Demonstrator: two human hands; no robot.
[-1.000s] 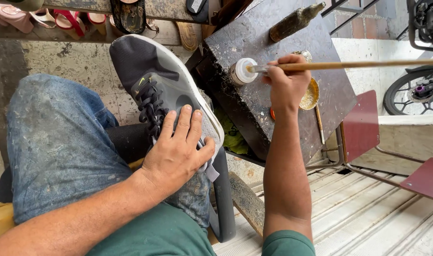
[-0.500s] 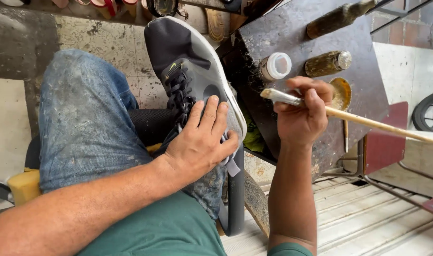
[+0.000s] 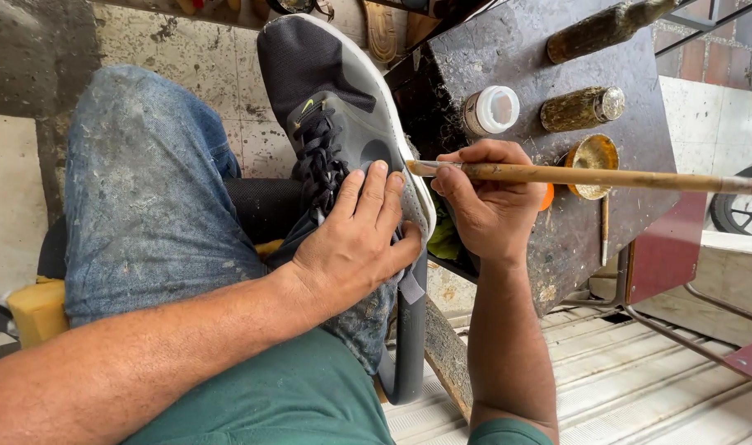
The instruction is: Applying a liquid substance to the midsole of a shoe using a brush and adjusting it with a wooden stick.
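A grey sneaker (image 3: 335, 99) with black laces and a white sole lies across my lap, toe pointing away. My left hand (image 3: 355, 243) presses flat on its heel end, fingers spread over the upper. My right hand (image 3: 491, 202) grips a long wooden-handled brush (image 3: 607, 175), whose tip sits right at the sneaker's sole edge beside my left fingertips. The handle sticks out far to the right.
A stained dark worktable (image 3: 516, 49) stands to the right, carrying a small white-lidded jar (image 3: 493, 110), two grimy bottles (image 3: 582, 107), and a round brass-coloured dish (image 3: 594, 156). My jeans-clad leg (image 3: 154, 189) is on the left. Metal chair frames (image 3: 681, 313) lie lower right.
My right hand has pulled the brush back from the white jar on the table and brought its tip to the sneaker's sole edge. My left hand stays pressed on the sneaker.
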